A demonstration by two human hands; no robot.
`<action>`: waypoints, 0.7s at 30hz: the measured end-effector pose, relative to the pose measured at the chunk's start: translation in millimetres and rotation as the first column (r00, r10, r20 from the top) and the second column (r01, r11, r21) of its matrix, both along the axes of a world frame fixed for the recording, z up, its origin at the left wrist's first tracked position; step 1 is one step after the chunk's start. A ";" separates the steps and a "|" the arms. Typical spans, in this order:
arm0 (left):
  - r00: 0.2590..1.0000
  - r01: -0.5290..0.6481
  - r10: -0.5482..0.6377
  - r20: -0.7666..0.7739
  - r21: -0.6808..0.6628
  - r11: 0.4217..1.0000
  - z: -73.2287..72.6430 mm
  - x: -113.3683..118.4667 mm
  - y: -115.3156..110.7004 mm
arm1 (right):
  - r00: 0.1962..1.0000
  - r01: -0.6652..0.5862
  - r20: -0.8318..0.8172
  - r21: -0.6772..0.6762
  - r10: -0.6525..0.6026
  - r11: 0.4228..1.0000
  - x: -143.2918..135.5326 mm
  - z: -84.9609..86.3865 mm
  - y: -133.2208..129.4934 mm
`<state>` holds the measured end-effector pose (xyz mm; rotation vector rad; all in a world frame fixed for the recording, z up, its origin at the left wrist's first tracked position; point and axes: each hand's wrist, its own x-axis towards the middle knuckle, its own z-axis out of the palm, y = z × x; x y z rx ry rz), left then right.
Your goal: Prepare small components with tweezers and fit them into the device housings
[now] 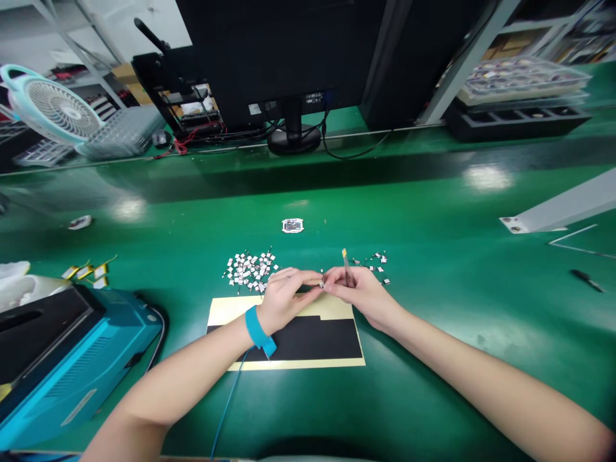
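Note:
My left hand [289, 294], with a teal strap [258, 328] round the wrist, pinches a small part [322, 283] between thumb and fingertips. My right hand [359, 290] meets it there, its fingertips at the same part, with tweezers [345, 260] held in it and their yellow-tipped end pointing up. Both hands are above the top edge of a yellow sheet with a black area [317, 340]. Left of my hands lies a pile of small white parts with dark ends [248, 269]; a smaller scatter of them [380, 259] lies on the right.
A white-framed device [292, 225] lies beyond my hands. At the left are a blue machine [91, 366], yellow-edged pieces [84, 272] and a fan [62, 106]. A monitor stand [293, 138] is at the back; a grey post [568, 202] and black pen [587, 280] are right.

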<state>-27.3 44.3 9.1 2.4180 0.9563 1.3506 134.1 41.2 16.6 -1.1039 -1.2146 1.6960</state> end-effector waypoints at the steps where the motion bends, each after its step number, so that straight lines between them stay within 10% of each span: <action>1: 1.000 -0.001 0.001 0.002 -0.002 1.000 0.0 0.0 0.0 | 1.000 -0.001 -0.005 -0.004 0.001 1.000 0.2 0.3 0.1; 21: 0.998 0.038 -0.038 -0.043 0.017 0.999 0.2 -1.0 -2.4 | 0.999 0.010 -0.049 -0.092 -0.015 0.996 0.0 -1.1 1.2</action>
